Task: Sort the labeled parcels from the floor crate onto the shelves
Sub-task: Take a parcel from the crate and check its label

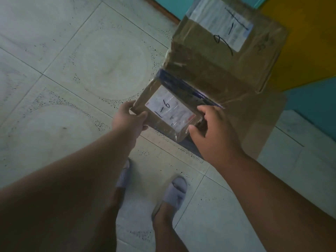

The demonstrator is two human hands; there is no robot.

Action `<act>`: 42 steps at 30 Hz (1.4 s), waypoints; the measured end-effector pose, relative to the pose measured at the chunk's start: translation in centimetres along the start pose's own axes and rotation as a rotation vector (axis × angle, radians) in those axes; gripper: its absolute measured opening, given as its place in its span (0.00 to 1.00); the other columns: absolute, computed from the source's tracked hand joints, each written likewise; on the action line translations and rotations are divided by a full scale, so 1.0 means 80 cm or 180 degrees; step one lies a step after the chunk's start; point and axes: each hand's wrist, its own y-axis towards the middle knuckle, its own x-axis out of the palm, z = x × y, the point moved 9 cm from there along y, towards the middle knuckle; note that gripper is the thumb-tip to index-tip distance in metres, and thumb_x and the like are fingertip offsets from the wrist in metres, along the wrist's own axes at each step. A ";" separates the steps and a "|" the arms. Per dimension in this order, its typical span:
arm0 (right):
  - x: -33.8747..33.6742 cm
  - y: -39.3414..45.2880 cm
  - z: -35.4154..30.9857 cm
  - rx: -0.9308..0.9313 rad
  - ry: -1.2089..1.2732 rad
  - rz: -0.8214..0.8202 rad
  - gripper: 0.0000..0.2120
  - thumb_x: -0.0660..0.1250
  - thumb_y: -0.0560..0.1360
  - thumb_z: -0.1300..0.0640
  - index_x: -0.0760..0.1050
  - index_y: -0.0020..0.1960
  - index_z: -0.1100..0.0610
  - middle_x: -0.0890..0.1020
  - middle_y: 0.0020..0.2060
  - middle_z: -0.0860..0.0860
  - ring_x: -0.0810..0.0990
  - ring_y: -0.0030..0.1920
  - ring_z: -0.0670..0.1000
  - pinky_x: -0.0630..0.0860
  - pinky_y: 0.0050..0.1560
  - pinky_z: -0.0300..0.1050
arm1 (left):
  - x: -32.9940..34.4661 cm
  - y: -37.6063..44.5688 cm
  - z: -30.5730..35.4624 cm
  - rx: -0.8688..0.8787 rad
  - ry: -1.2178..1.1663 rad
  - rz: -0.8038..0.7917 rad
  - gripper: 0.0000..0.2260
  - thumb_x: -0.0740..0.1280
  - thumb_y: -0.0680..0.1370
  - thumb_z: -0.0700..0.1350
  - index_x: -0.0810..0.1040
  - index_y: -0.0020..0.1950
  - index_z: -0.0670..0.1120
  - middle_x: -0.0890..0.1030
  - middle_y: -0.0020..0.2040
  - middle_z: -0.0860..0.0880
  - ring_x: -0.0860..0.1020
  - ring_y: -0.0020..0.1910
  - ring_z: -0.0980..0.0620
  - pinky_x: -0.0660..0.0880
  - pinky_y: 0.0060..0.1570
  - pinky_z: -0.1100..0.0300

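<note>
A small brown parcel (163, 113) wrapped in clear tape carries a white label with "1-6" handwritten on it. My left hand (128, 118) grips its left edge and my right hand (211, 124) holds its right near corner. Just beyond it, partly over its far end, is a larger taped cardboard parcel (223, 57) with a white label marked "1-9". A dark blue edge (181, 82) shows between the two parcels, and I cannot tell what it belongs to. No shelves are in view.
Pale tiled floor (81, 79) spreads to the left and below. My two feet in grey slippers (177, 190) stand near the bottom centre. A teal and yellow wall (309, 42) rises at the right, with a brown cardboard face (263, 124) below the big parcel.
</note>
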 end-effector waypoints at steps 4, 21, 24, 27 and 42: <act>0.008 0.003 -0.019 0.0060 0.0198 -0.0612 0.36 0.68 0.78 0.43 0.56 0.79 0.49 0.61 0.77 0.51 0.64 0.74 0.54 0.71 0.69 0.53 | -0.041 -0.046 0.017 0.0144 0.0025 -0.0266 0.17 0.72 0.75 0.38 0.76 0.62 0.51 0.84 0.47 0.45 0.86 0.39 0.52 0.83 0.43 0.53; -0.361 -0.389 -0.061 0.1403 0.1480 0.0477 0.27 0.76 0.72 0.48 0.68 0.66 0.45 0.78 0.53 0.39 0.79 0.50 0.42 0.71 0.38 0.24 | 0.013 -0.537 0.224 0.0998 0.0380 -0.2396 0.18 0.66 0.80 0.38 0.70 0.69 0.50 0.83 0.57 0.42 0.84 0.52 0.43 0.81 0.51 0.42; -0.421 -0.502 -0.021 0.1737 0.1944 0.1319 0.17 0.74 0.74 0.50 0.73 0.60 0.46 0.82 0.51 0.40 0.82 0.43 0.37 0.71 0.31 0.23 | 0.074 -0.659 0.245 0.1581 0.0935 -0.2814 0.21 0.71 0.77 0.44 0.69 0.68 0.55 0.84 0.55 0.50 0.84 0.52 0.48 0.81 0.52 0.42; -0.470 -0.607 0.019 0.1923 0.2214 0.2144 0.16 0.73 0.75 0.50 0.74 0.61 0.45 0.84 0.53 0.41 0.83 0.41 0.33 0.73 0.34 0.24 | 0.127 -0.769 0.244 0.2476 0.1757 -0.2741 0.27 0.72 0.76 0.53 0.64 0.71 0.59 0.78 0.59 0.56 0.78 0.50 0.59 0.77 0.44 0.59; -0.604 -1.094 0.325 0.2210 0.2144 0.4081 0.19 0.72 0.76 0.55 0.74 0.65 0.44 0.83 0.56 0.42 0.83 0.51 0.37 0.76 0.40 0.27 | 0.445 -1.273 -0.004 0.4116 0.1961 -0.4075 0.22 0.72 0.76 0.50 0.71 0.68 0.55 0.78 0.56 0.63 0.78 0.53 0.64 0.78 0.55 0.52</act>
